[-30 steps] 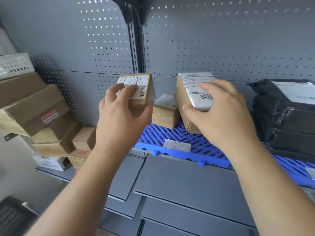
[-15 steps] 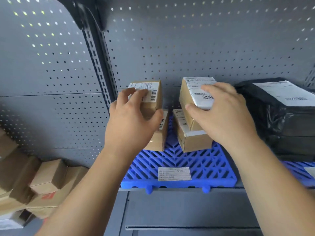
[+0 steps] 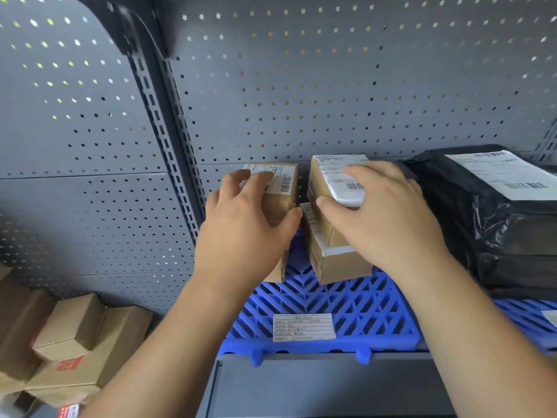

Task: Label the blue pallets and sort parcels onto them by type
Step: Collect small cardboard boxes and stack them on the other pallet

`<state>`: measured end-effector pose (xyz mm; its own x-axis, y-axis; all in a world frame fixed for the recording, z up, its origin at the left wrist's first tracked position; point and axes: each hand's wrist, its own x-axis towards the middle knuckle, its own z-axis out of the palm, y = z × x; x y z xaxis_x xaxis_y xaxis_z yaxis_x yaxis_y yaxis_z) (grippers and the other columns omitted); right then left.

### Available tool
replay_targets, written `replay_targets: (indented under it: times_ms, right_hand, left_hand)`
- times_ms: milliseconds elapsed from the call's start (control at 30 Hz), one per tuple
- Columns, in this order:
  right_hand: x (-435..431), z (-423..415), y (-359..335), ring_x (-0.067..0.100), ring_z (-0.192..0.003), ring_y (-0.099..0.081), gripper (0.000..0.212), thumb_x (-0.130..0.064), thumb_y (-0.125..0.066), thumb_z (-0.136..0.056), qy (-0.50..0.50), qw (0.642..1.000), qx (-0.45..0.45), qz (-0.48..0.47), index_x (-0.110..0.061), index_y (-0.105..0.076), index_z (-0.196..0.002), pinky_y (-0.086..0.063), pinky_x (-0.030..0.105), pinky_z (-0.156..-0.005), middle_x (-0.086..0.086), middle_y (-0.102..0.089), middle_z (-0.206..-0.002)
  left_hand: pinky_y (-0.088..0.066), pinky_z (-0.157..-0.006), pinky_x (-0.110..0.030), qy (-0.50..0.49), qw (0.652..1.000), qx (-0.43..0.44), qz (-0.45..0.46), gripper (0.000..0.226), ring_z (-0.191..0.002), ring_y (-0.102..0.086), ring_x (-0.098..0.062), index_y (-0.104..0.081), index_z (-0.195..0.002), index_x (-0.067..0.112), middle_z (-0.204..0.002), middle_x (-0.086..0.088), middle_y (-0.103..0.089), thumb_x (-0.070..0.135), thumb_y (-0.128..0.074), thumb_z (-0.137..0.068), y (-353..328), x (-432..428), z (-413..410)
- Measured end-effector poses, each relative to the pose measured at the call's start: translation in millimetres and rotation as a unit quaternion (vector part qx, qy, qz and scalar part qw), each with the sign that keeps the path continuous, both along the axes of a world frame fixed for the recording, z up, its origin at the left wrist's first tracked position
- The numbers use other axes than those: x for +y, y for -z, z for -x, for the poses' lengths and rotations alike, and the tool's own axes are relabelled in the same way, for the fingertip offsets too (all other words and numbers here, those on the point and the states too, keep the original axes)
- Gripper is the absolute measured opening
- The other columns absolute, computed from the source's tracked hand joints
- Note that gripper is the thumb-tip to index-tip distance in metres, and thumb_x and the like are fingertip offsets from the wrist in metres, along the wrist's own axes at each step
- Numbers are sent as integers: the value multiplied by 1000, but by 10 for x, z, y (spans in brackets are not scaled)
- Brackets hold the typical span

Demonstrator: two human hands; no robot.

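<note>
The pallet point(image 3: 355, 300) is bright blue, moulded in an open chevron lattice, and carries a white paper label point(image 3: 303, 327) ruled in thin dark lines with small print too blurred to read. The small boxes point(image 3: 337, 260) on it are plain kraft brown, each with a white shipping label point(image 3: 340, 176) printed in black text and a black barcode. Beside them the mailer bags point(image 3: 512, 236) are glossy black with a white label point(image 3: 500, 173) bearing black barcodes. The back panel point(image 3: 301, 86) is matte grey, dotted with a regular grid of small holes, some glowing pale. The cardboard boxes point(image 3: 72, 348) at lower left are brown, one with a red printed mark.
</note>
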<state>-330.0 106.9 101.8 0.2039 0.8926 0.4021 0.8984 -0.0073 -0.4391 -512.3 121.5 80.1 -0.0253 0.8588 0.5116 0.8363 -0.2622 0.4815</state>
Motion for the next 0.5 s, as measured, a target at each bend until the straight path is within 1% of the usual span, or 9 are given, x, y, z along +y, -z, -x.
replay_targets:
  times_ms: [133,200,267,333,400,500]
  right_hand:
    - [-2,-8,8,30,-131,-43,68,-67,-59,-86,-11,1000,1,11,-33,-51,-144,-47,43,-96,-10,-44,-149]
    - [-1,-10,8,31,-132,-43,69,-68,-58,-86,-16,1000,0,11,-33,-49,-146,-46,43,-97,-9,-44,-150]
    - [-5,-9,-4,32,-135,-41,73,-70,-54,-88,-26,1000,2,12,-34,-42,-150,-44,44,-102,-8,-42,-154]
    - [-11,-11,-27,31,-143,-34,74,-72,-45,-90,-33,999,15,7,-37,-34,-154,-37,46,-110,-7,-38,-158]
    - [-17,-25,-56,29,-145,-32,71,-72,-39,-93,-35,998,42,-12,-37,-34,-154,-33,47,-114,-7,-37,-159]
    - [-14,-56,-82,29,-144,-35,67,-69,-35,-95,-43,996,72,-29,-35,-37,-153,-32,46,-114,-7,-39,-158]
  left_hand:
    - [-46,-101,-39,-8,1000,-4,5,68,-138,-40,-23,-50,-144,37,-150,10,-41,66,-64,-83,22,-19,-13]
    - [-48,-101,-40,-10,1000,-9,6,68,-139,-40,-22,-50,-144,38,-150,10,-41,66,-64,-83,23,-23,-12]
    - [-47,-104,-41,-11,1000,-11,7,69,-139,-39,-24,-50,-144,37,-151,9,-41,66,-66,-83,21,-29,-13]
    - [-45,-107,-42,-13,1000,-16,4,70,-140,-38,-25,-50,-144,37,-152,8,-40,67,-65,-82,16,-42,-14]
    - [-44,-109,-43,-12,1000,-25,-1,71,-141,-37,-24,-51,-143,37,-152,8,-41,69,-62,-81,1,-57,-11]
    - [-44,-110,-48,-9,999,-36,-23,66,-138,-40,-23,-53,-140,37,-150,9,-43,71,-60,-83,-29,-54,1]
